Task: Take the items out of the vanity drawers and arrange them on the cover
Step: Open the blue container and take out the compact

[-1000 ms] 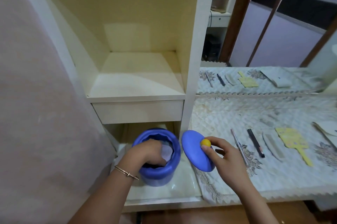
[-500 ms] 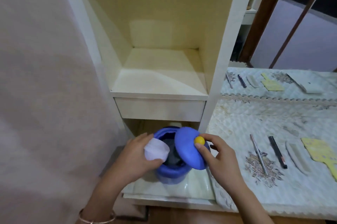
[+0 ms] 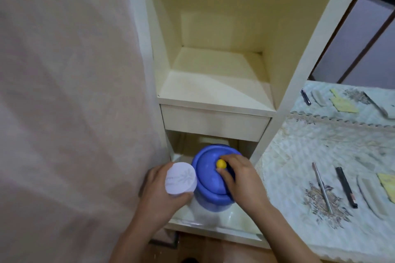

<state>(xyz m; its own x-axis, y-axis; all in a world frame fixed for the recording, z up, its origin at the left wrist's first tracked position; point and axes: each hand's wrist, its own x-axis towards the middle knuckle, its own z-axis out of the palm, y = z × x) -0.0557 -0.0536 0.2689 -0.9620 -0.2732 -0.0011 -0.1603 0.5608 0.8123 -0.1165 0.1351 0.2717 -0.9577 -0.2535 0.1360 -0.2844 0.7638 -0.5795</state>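
Note:
A blue round container (image 3: 210, 200) stands in the open lower drawer (image 3: 215, 223) of the vanity. Its blue lid (image 3: 208, 174) with a yellow knob (image 3: 221, 164) rests on top, and my right hand (image 3: 241, 179) pinches that knob. My left hand (image 3: 162, 196) holds a pale lilac round compact (image 3: 180, 178) with a flower print, just left of the container. The quilted floral cover (image 3: 299, 177) lies to the right.
On the cover lie a silver pencil (image 3: 322, 187), a black pencil (image 3: 346, 186), a pale comb (image 3: 370, 196) and a yellow paddle brush (image 3: 388, 183). A mirror behind repeats them. The closed upper drawer (image 3: 213, 122) and a bare shelf sit above. A curtain (image 3: 70, 91) hangs left.
My left hand lifted the lilac compact out of the blue container and moved it left. My right hand swung the lid back down onto the container.

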